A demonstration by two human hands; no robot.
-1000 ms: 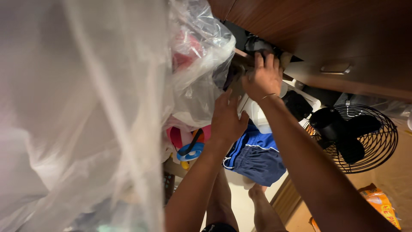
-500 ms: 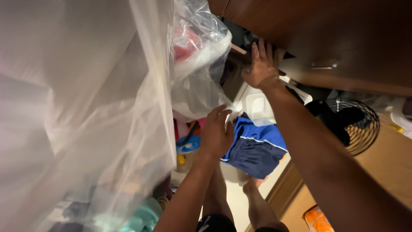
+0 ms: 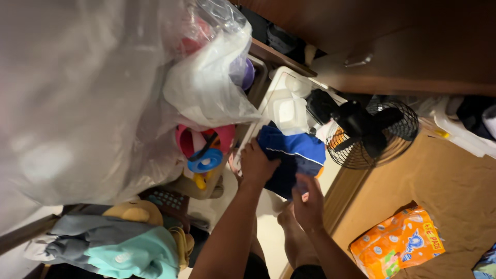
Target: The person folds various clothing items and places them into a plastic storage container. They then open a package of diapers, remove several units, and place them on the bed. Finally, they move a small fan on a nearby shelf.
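My left hand (image 3: 257, 165) grips the near edge of a blue pair of shorts with white trim (image 3: 292, 155) that hangs over the edge of a white plastic bin (image 3: 289, 111). Just below the shorts my right hand (image 3: 309, 202) is held with its fingers apart, close to the blue cloth and touching nothing that I can make out. My bare feet (image 3: 289, 227) show on the pale floor beneath the hands.
A big clear plastic bag (image 3: 103, 88) fills the left. Pink and blue toys (image 3: 204, 150) sit below it. A black fan (image 3: 369, 132) stands to the right, under a dark wooden cabinet (image 3: 413, 46). An orange packet (image 3: 400, 243) lies on the mat. Teal clothes (image 3: 129, 248) are heaped at lower left.
My right hand has come down from the dark cabinet to just below the blue shorts. My left hand has closed on the shorts. The view has swung downward.
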